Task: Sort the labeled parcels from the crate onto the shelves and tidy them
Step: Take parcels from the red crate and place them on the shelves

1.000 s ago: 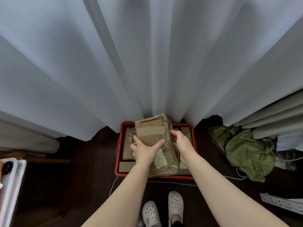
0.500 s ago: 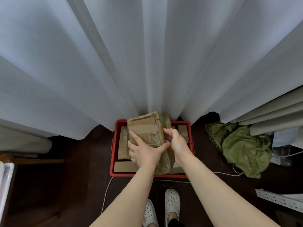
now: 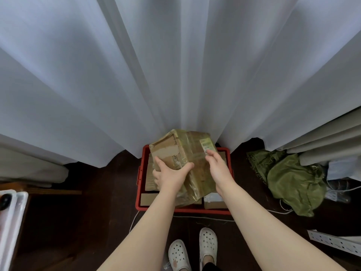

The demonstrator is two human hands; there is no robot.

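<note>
Left hand (image 3: 172, 176): grips the brown cardboard parcel (image 3: 181, 151), which is wrapped in glossy clear tape. The thumb is spread across the near face and the fingers are curled round the left edge.

Right hand (image 3: 219, 170): lies along the parcel's right face. The fingers are fairly straight, their tips at a pale label (image 3: 205, 144) near the far upper corner. It presses rather than clasps.

Parcel position: held between the two hands, tilted, with the far end higher. It is lifted above the red plastic crate (image 3: 140, 174) and directly over its middle.

Crate: stands on the dark wooden floor (image 3: 88, 222), its far rim against the hem of the white pleated curtain (image 3: 175, 65). Inside are flat cardboard parcels (image 3: 149, 198), partly hidden by the lifted one and the forearms. Their labels are unreadable.

Near: two white perforated clogs (image 3: 208, 244) on the floor. A thin white cable (image 3: 134, 222) runs out by the crate's near-left corner.

Right: a crumpled green cloth (image 3: 293, 184), well apart from the crate. Nearer, a white perforated strip (image 3: 332, 241).

Left edge: white flat panels (image 3: 11, 216), only partly in view.
</note>
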